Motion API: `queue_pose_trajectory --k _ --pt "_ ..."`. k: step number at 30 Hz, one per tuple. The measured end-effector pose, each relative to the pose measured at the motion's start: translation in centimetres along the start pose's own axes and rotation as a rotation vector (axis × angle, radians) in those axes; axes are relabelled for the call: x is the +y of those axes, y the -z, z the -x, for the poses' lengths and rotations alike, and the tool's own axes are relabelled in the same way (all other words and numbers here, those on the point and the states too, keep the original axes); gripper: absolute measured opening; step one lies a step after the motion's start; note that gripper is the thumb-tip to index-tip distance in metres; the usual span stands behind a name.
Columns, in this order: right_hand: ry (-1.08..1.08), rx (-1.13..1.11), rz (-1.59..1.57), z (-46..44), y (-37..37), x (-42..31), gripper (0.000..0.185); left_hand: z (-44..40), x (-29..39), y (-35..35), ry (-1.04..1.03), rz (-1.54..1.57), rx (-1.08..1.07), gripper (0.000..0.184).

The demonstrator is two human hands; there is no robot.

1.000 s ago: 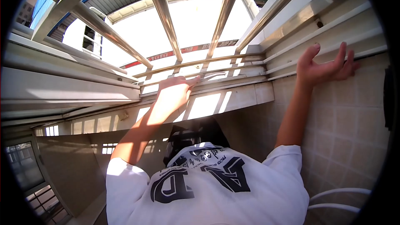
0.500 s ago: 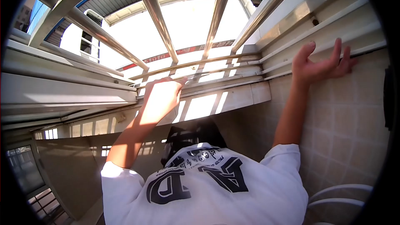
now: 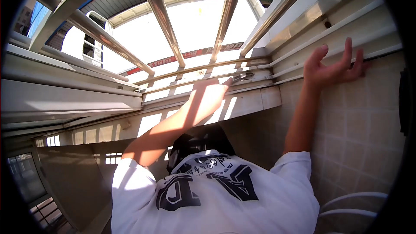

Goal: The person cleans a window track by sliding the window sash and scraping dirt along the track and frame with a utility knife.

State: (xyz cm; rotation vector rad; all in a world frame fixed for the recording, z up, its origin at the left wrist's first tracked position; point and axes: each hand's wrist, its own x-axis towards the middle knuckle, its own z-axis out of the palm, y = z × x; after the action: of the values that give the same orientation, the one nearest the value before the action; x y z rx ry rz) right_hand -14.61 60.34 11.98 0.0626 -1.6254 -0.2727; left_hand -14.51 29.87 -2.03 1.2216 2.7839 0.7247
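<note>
My left hand point(image 3: 210, 93) reaches over the sunlit window track point(image 3: 173, 92), its fingers closed. From its fingertips a thin, greyish, shiny tool point(image 3: 243, 77) points right along the track; its exact kind is hard to make out. The tool lies close to the right end of the track, by the side frame. On the right, my right hand point(image 3: 331, 67) is raised beside the window's side frame point(image 3: 346, 26) and the tiled wall point(image 3: 351, 117). Its fingers are spread and hold nothing; whether it touches the frame is unclear.
Metal bars point(image 3: 162, 17) stand just beyond the track. A sliding window sash point(image 3: 69, 91) is at the left. Below the track runs a tiled sill ledge point(image 3: 271, 96). White curved rails point(image 3: 351, 211) are at lower right, and a dark object point(image 3: 404, 102) is on the right wall.
My left hand has moved right along the track, carrying the thin tool toward the right-hand frame. My right hand has stayed nearly in place.
</note>
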Motion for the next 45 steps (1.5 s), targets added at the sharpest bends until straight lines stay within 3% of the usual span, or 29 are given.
queue_pose_trajectory --k 4,8,9,10,12,14,16,19,20,24,26,28,34,38,41,45 --pt "0.007 -0.012 0.017 -0.1 0.2 0.0 0.045 -0.4 0.1 1.4 0.118 -0.101 -0.113 0.047" --pt "0.008 0.000 0.005 -0.2 0.1 -0.1 0.044 5.4 -4.0 5.5 0.172 -0.179 -0.148 0.046" --pt "0.007 0.004 0.005 -0.1 0.1 -0.1 0.044 7.1 -5.3 5.9 0.151 -0.164 -0.069 0.046" --pt "0.003 -0.006 0.014 -0.1 0.3 -0.1 0.044 7.9 -4.6 7.6 0.284 -0.140 -0.147 0.048" --pt "0.000 -0.025 0.024 -0.4 0.4 -0.2 0.044 8.6 -4.3 8.1 0.309 -0.188 -0.172 0.050" --pt "0.001 -0.003 0.015 -0.2 0.0 -0.2 0.045 7.6 -4.3 6.4 0.240 -0.147 -0.143 0.047" --pt "0.006 0.013 0.023 -0.2 -0.2 -0.2 0.045 5.8 -3.0 6.0 0.196 -0.210 0.028 0.040" --pt "0.019 0.011 0.036 -0.2 0.1 -0.1 0.044 4.9 -3.4 4.4 -0.004 -0.175 0.149 0.040" --pt "0.014 0.021 0.023 -0.2 0.0 0.0 0.043 5.5 -2.8 3.9 0.065 -0.197 0.046 0.040" --pt "0.018 0.007 0.044 -0.2 0.3 0.0 0.043 8.6 -3.7 6.6 0.283 -0.127 -0.014 0.036" --pt "0.018 0.013 0.034 -0.1 0.1 0.1 0.044 10.5 -4.3 8.5 0.288 -0.248 -0.045 0.029" --pt "0.016 0.009 0.048 0.0 0.0 0.0 0.044 12.5 -5.2 9.2 0.287 -0.069 0.017 0.028" --pt "0.005 0.016 0.040 0.0 0.0 -0.2 0.043 12.5 -4.7 11.5 0.399 -0.119 -0.179 0.026" --pt "-0.003 0.005 0.036 -0.1 0.1 -0.2 0.044 9.3 -4.1 10.0 0.378 -0.172 -0.226 0.027" --pt "0.000 -0.001 0.029 -0.1 0.3 -0.1 0.044 7.3 -4.3 8.1 0.218 -0.183 -0.100 0.027" --pt "-0.002 -0.005 0.028 -0.1 0.2 -0.1 0.044 3.5 -3.3 3.0 0.092 -0.162 -0.094 0.037"
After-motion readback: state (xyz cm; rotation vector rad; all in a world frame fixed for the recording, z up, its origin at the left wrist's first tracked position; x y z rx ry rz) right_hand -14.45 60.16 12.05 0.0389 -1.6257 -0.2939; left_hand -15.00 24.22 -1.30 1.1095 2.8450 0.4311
